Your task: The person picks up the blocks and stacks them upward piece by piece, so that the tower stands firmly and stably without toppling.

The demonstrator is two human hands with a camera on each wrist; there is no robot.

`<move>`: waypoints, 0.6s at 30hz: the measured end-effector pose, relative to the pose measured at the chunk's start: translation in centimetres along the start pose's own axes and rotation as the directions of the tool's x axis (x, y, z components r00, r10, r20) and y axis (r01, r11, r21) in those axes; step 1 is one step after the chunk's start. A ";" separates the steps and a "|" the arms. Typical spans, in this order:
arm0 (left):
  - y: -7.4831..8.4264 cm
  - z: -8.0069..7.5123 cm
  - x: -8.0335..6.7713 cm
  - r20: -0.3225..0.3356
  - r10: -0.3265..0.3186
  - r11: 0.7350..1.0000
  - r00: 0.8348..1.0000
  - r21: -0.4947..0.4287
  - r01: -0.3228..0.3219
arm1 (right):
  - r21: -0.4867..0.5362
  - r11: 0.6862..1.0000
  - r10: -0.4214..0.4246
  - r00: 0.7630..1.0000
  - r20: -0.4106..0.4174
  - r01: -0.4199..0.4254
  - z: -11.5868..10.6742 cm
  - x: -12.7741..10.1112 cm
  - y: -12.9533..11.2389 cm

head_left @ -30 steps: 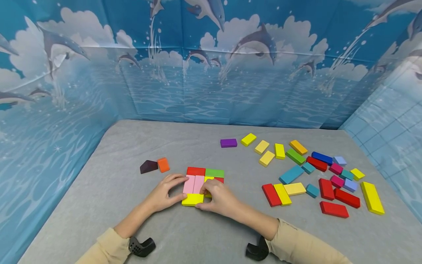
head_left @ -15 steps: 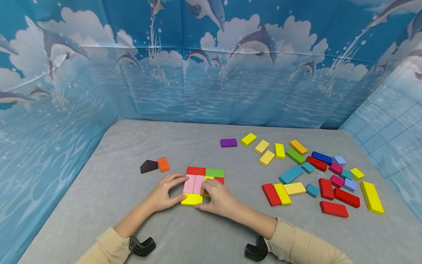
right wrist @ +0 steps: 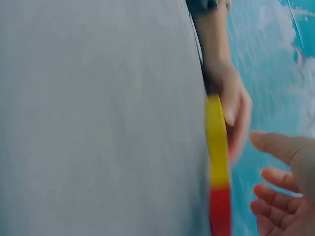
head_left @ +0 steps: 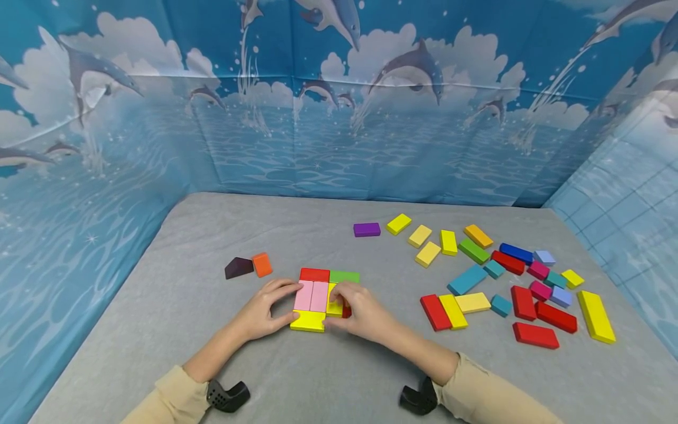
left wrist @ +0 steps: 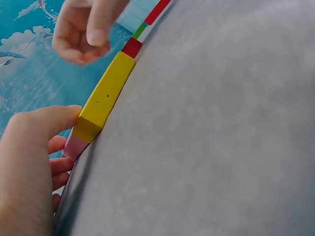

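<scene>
A flat group of blocks lies in front of me: a red block [head_left: 315, 274] and a green block [head_left: 344, 275] at the back, two pink blocks [head_left: 320, 296] in the middle. Beside them an upright-running yellow block [head_left: 333, 308] and a red one [head_left: 346, 311] are partly covered by my right hand [head_left: 362, 312]. Across the near left end lies another yellow block [left wrist: 107, 93]. My left hand [head_left: 259, 313] rests along the group's left side, thumb at this yellow block's corner, fingertips by the pink. In the right wrist view, the right hand's fingers are spread apart, holding nothing.
To the left lie a dark pointed block [head_left: 239, 268] and an orange block [head_left: 262, 265]. A purple block [head_left: 366, 229] is farther back. Many loose coloured blocks, including a long yellow one [head_left: 597, 316], are scattered at right. A dolphin-print curtain [head_left: 339, 147] hangs behind the table.
My right hand has come off the near yellow block and shifted slightly right and up, uncovering more of the second yellow block. My left hand stays in place.
</scene>
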State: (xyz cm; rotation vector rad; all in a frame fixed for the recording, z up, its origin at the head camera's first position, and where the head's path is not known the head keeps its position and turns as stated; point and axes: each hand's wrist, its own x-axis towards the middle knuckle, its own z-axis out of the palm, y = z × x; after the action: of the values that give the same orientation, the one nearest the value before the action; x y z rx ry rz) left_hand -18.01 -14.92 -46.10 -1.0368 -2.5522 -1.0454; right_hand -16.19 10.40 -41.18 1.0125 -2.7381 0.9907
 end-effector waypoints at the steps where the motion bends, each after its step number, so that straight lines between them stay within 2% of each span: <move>1: 0.0 0.0 0.0 0.002 -0.004 1.000 1.000 0.003 0.004 | 0.008 1.000 0.016 1.000 -0.006 -0.016 -0.7 -0.3 0.4; 7: 0.1 0.0 0.0 -0.011 0.013 1.000 1.000 0.003 -0.013 | 0.020 0.996 0.093 0.995 -0.026 -0.092 -4.9 -3.4 4.3; 12: 0.0 0.0 -0.1 -0.007 0.044 0.999 0.999 0.011 -0.043 | -0.019 0.988 0.151 0.987 -0.052 -0.152 -7.4 -6.8 7.3; 15: 0.0 0.1 -0.1 0.002 0.052 0.999 0.999 0.015 -0.052 | -0.072 0.971 0.223 0.972 -0.078 -0.229 -8.4 -8.6 8.0; 18: 0.0 0.1 -0.1 0.002 0.062 0.998 0.998 0.018 -0.062 | -0.132 0.933 0.328 0.942 -0.075 -0.335 -9.1 -9.8 8.0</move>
State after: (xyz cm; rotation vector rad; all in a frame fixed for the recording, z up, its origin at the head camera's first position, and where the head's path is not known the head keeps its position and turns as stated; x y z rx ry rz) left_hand -17.89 -14.87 -46.23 -1.1054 -2.5090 -1.0040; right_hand -14.75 25.91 -40.98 0.5037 -2.9448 0.8238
